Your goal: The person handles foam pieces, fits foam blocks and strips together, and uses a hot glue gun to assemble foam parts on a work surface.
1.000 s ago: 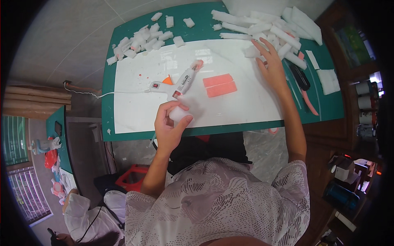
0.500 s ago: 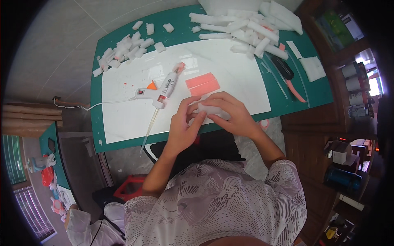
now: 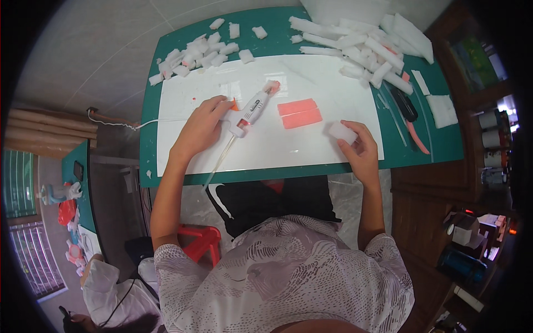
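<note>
My left hand [image 3: 201, 126] lies over the handle of a white glue gun [image 3: 254, 111], its fingers closed about it by the orange trigger [image 3: 234, 105]. The gun rests on the white board, a clear glue stick [image 3: 221, 157] trailing from its back end and pinkish matter at its nozzle. At the right, a small white foam block [image 3: 342, 132] is pinched between the thumb and fingers of my right hand [image 3: 361, 150]. Two pink strips [image 3: 300, 113] lie side by side between my hands.
A white board [image 3: 266, 158] covers much of the green table [image 3: 311, 172]. Small white pieces [image 3: 197, 54] are heaped far left, longer white strips [image 3: 361, 47] far right. A black-handled tool [image 3: 404, 105] lies right. At lower left are a red stool [image 3: 202, 241] and another person [image 3: 119, 288].
My hands, earlier together around the white block, have parted. The left has moved to the glue gun's handle; the right has moved rightward with the block.
</note>
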The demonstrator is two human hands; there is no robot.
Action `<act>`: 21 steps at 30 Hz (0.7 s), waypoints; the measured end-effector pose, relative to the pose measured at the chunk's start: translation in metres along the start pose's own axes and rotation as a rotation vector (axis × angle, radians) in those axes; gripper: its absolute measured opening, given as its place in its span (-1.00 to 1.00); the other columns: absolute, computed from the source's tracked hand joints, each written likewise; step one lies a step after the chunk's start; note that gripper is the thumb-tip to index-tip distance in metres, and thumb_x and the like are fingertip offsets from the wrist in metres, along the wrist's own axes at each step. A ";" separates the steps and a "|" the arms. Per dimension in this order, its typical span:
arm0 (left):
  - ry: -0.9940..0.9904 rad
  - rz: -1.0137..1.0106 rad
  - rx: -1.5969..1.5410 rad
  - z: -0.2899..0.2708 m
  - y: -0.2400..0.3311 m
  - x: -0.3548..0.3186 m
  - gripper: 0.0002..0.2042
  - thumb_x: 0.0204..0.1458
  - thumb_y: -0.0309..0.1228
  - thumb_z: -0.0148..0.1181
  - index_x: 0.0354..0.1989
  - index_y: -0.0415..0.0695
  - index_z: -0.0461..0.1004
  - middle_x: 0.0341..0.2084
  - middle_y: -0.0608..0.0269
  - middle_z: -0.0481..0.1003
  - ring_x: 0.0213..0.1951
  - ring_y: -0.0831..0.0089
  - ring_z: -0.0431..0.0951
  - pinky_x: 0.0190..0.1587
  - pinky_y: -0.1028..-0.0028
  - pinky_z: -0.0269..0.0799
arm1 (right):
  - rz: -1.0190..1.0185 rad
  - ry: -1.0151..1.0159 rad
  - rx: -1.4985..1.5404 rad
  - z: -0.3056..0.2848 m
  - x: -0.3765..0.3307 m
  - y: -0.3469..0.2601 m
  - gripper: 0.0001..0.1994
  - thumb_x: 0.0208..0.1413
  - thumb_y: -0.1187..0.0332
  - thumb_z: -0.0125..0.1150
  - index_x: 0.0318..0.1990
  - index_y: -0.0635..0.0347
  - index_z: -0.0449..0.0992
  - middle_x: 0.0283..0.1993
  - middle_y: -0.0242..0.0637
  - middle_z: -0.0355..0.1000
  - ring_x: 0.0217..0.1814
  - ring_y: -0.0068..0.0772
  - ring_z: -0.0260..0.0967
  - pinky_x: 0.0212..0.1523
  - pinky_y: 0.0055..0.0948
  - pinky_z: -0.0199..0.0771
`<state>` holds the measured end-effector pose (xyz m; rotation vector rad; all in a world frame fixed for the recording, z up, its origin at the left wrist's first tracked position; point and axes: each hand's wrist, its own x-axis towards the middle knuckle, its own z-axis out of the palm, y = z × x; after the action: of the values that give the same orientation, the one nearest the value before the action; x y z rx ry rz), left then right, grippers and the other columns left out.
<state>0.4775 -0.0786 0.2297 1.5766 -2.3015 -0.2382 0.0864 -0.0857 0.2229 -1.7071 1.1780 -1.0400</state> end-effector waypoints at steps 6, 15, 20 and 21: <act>-0.074 0.009 0.112 -0.006 -0.004 0.006 -0.51 -0.10 -0.70 0.06 0.10 -0.16 0.42 0.04 0.02 0.44 0.14 0.05 0.40 0.18 0.23 0.36 | -0.011 0.022 -0.052 -0.014 0.005 0.005 -0.62 0.06 0.48 0.32 0.08 0.21 0.50 0.02 -0.31 0.46 -0.03 -0.52 0.39 -0.10 -0.58 0.40; -0.077 0.077 -0.080 -0.009 -0.007 0.008 -0.58 0.00 -0.60 0.20 0.10 -0.15 0.43 0.04 0.03 0.47 0.11 0.06 0.42 0.16 0.23 0.36 | -0.299 -0.183 -0.350 0.016 0.112 -0.010 -0.63 0.06 0.37 0.33 0.02 0.22 0.47 0.01 -0.17 0.50 -0.09 -0.22 0.47 -0.16 -0.40 0.52; -0.084 0.034 -0.080 -0.007 -0.011 0.007 -0.62 0.03 -0.52 0.25 0.07 -0.13 0.46 -0.03 0.02 0.50 0.07 0.06 0.45 0.14 0.23 0.37 | -0.341 -0.383 -0.403 0.055 0.149 -0.008 -0.64 0.07 0.35 0.31 0.02 0.23 0.49 0.02 -0.19 0.52 -0.14 -0.23 0.46 -0.07 -0.40 0.49; -0.087 0.030 -0.091 -0.006 -0.012 0.008 -0.64 0.03 -0.52 0.25 0.05 -0.13 0.47 -0.05 0.02 0.51 0.06 0.06 0.46 0.13 0.23 0.39 | -0.347 -0.384 -0.402 0.059 0.152 -0.008 -0.64 0.07 0.35 0.31 0.02 0.23 0.49 0.02 -0.19 0.52 -0.14 -0.23 0.46 -0.07 -0.40 0.49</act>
<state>0.4876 -0.0896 0.2332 1.5136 -2.3420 -0.4053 0.1782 -0.2195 0.2379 -2.3650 0.8966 -0.6438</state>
